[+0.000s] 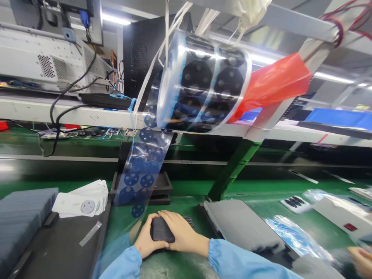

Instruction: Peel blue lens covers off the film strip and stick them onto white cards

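Dark ribbed block (pixel 161 229) sits low on the green table (pixel 186 201), and we hold it between both hands: our left hand (pixel 147 242) cups its near left edge, our right hand (pixel 181 232) lies over its right side, each grip clenched on it. One clear strip of blue discs (pixel 139 170) hangs down from one roll (pixel 203 83) overhead. One fanned stack of white cards (pixel 84 199) rests left, on a black tray (pixel 58 248). Another person's hand (pixel 362 259) shows at the lower right corner.

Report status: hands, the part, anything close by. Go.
Left hand and right hand both closed on small black ribbed block, over green bench. Clear sticker strip hangs just ahead.
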Demonstrator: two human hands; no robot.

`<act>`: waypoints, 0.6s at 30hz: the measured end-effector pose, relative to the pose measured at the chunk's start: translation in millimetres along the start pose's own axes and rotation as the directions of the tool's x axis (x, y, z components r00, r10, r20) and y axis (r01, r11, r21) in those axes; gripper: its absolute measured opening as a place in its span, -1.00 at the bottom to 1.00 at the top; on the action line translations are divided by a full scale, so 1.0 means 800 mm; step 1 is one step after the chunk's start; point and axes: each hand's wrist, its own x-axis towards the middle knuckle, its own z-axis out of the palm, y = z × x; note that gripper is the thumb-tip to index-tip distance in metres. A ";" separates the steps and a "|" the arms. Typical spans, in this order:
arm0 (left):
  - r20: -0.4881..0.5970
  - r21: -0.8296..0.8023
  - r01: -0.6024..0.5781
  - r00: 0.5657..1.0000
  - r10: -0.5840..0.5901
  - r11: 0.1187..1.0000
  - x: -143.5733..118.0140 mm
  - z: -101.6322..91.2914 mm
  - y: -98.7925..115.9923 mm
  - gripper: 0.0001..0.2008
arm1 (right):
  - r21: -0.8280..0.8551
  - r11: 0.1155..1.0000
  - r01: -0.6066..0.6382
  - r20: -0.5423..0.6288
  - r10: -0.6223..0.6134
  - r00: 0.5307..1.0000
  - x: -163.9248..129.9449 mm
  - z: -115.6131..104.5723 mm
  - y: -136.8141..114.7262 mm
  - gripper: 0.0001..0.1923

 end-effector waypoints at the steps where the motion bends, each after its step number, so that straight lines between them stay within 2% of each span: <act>1: 0.005 -0.008 0.002 1.000 -0.002 1.000 0.000 0.000 0.000 -0.23 | -0.017 1.000 0.006 0.000 -0.006 1.000 0.002 0.003 -0.001 0.13; 7: 0.041 -0.030 0.031 0.999 -0.030 0.999 -0.001 -0.001 -0.005 -0.30 | -0.087 0.996 0.006 -0.019 -0.008 1.000 0.004 0.006 0.000 0.29; 15: 0.132 -0.065 0.026 0.991 -0.017 0.998 0.002 -0.005 -0.020 -0.21 | -0.139 0.990 0.000 0.002 0.000 1.000 0.014 0.013 -0.006 0.30; 18: 0.135 -0.077 -0.007 0.991 0.018 0.997 0.003 -0.003 -0.029 -0.14 | -0.158 0.987 -0.002 0.017 0.005 1.000 0.017 0.013 -0.008 0.29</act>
